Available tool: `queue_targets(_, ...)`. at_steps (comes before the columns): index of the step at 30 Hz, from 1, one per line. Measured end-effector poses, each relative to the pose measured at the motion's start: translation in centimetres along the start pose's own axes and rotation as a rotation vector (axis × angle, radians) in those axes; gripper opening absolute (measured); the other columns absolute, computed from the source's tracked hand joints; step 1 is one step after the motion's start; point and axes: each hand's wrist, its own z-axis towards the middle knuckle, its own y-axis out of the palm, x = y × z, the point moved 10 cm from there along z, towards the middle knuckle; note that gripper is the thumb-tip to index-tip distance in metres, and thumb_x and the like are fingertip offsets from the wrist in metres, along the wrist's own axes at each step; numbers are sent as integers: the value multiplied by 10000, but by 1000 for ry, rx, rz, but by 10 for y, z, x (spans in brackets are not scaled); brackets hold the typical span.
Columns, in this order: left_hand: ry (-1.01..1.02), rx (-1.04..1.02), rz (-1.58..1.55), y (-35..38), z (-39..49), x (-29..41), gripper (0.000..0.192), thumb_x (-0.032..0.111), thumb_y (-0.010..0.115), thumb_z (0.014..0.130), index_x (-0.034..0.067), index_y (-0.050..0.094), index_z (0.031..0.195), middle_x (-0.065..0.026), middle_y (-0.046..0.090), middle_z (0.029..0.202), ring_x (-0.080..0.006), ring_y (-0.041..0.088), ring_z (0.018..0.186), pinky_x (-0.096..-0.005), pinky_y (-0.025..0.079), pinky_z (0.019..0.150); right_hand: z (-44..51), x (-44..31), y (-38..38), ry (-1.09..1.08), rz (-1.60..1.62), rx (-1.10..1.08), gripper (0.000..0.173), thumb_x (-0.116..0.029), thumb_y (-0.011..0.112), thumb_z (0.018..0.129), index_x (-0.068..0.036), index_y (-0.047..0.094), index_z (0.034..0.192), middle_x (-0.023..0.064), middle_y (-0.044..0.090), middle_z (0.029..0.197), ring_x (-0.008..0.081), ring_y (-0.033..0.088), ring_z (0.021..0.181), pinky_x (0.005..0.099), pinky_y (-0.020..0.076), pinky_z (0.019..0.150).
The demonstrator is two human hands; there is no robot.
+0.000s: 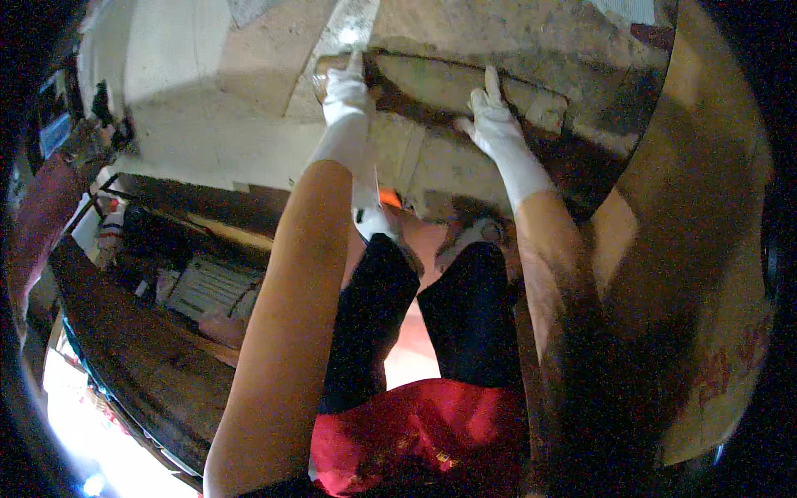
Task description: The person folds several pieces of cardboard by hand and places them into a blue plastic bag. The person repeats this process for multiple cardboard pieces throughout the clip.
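My left hand (pixel 346 93), in a white glove, grips a rounded, brownish, shiny-edged object (pixel 327 65) that looks like a tape roll; the fingers partly cover it. A glossy strip (pixel 350 28) runs over the pale brown surface (pixel 249 134) beside it. To the right, my gloved right hand (pixel 495 121) has its fingers spread against a tan flap or panel (pixel 429 81), which seems to be cardboard. A thin dark line borders that panel's far side, and deep shadow lies under its near side. Nothing shows inside the right hand.
A large cardboard sheet or box (pixel 710 261) with red marks rises at the right. On the left, a wooden ledge (pixel 143 317) borders a dark space holding a grey slatted item (pixel 208 286). Near my feet is an orange object (pixel 390 197). Part of another person (pixel 47 205) shows far left.
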Motion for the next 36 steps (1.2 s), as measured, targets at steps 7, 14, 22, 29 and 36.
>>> queue_targets(7,-342,78,-809,29,16,-41,563,318,810,913,97,605,1389,-174,689,1127,-300,685,962,-430,583,817,19,39,-14,116,301,26,340,-276,729,950,-24,671,1171,197,727,1207,329,614,1294,411,312,1266)
queue_targets(14,-143,-44,-152,23,22,-14,642,123,478,1071,449,376,1614,-258,629,1264,-368,720,1030,-459,591,864,-11,101,-51,434,1,452,821,-404,985,661,-56,634,1317,200,660,1333,347,523,1374,401,441,1185)
queue_targets(22,-80,-16,-255,2,3,-6,668,73,593,981,318,438,1583,-199,651,1120,-326,714,991,-419,600,845,-10,159,-79,318,765,342,349,-272,531,1109,-15,666,1302,74,693,1090,139,632,882,307,543,757)
queue_targets(29,-379,-51,-1078,41,3,-35,784,339,811,858,177,459,1539,-200,621,1344,-340,628,1230,-435,552,990,13,102,-109,89,-38,331,365,-336,578,1080,-2,716,1130,104,727,1104,235,683,894,407,566,828)
queue_targets(36,-24,-242,-671,-71,-13,-69,879,332,852,879,124,418,1614,-150,709,1179,-249,650,1018,-395,554,857,-86,94,-89,453,537,44,496,-479,549,1068,-8,673,973,40,633,879,145,545,810,366,466,740)
